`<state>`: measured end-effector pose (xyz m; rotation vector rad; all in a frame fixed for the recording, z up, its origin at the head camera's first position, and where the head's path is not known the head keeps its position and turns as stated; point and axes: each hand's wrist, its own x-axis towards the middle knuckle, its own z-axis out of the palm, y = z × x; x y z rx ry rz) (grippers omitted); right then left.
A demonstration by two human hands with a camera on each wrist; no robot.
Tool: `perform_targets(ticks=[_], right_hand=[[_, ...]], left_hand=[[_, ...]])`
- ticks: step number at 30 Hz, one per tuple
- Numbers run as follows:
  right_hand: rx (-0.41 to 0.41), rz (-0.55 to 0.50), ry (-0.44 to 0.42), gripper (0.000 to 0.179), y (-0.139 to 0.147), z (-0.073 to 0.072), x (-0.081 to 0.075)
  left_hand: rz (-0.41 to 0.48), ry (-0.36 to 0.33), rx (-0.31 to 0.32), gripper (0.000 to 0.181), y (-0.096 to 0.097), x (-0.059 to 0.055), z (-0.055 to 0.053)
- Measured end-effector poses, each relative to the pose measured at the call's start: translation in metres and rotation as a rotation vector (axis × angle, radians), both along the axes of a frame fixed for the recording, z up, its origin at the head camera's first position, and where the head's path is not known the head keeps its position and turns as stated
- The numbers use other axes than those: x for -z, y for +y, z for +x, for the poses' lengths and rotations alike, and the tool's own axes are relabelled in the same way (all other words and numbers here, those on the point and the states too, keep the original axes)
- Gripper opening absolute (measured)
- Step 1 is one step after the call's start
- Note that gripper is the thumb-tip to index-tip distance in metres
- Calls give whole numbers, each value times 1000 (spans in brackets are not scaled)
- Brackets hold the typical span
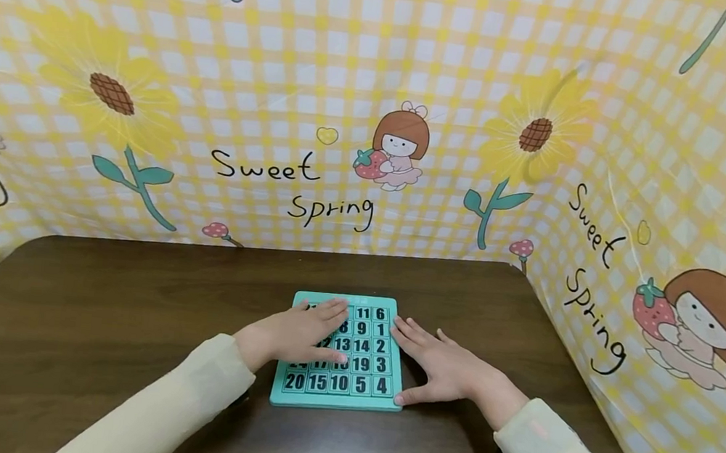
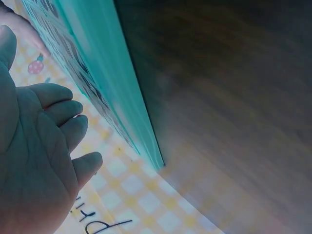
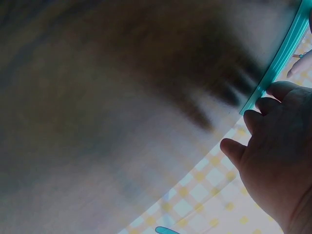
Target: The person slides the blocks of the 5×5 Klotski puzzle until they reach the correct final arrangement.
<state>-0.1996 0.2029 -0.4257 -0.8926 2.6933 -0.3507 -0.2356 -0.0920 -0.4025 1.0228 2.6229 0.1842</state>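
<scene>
A turquoise number slide puzzle (image 1: 359,364) lies flat on the table, with black numerals on square tiles. My left hand (image 1: 300,333) spreads over its left and middle tiles, fingers extended, hiding several numbers. In the left wrist view, the palm of that hand (image 2: 39,146) faces the numbered side of the puzzle (image 2: 102,73). Along the puzzle's right side is my right hand (image 1: 444,366), its fingertips at the frame's edge and the thumb at the lower right corner. The right wrist view shows straight fingers of this hand (image 3: 278,151) beside the turquoise edge (image 3: 280,61).
The dark brown wooden table (image 1: 133,292) extends left, right and in front of the puzzle. A yellow checked cloth (image 1: 270,101) with sunflowers and "Sweet Spring" lettering hangs behind the table and along its right side. Both forearms wear pale sleeves (image 1: 190,385).
</scene>
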Motion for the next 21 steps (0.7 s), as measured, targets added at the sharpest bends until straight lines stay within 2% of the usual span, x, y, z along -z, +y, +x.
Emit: perform_targets(ticks=[11, 21], right_hand=[[5, 13, 3, 110, -1, 0, 1], [16, 26, 0, 110, 0, 0, 0]], left_hand=[[-57, -6, 18, 86, 21, 3, -2], [-70, -17, -6, 88, 21, 5, -8]])
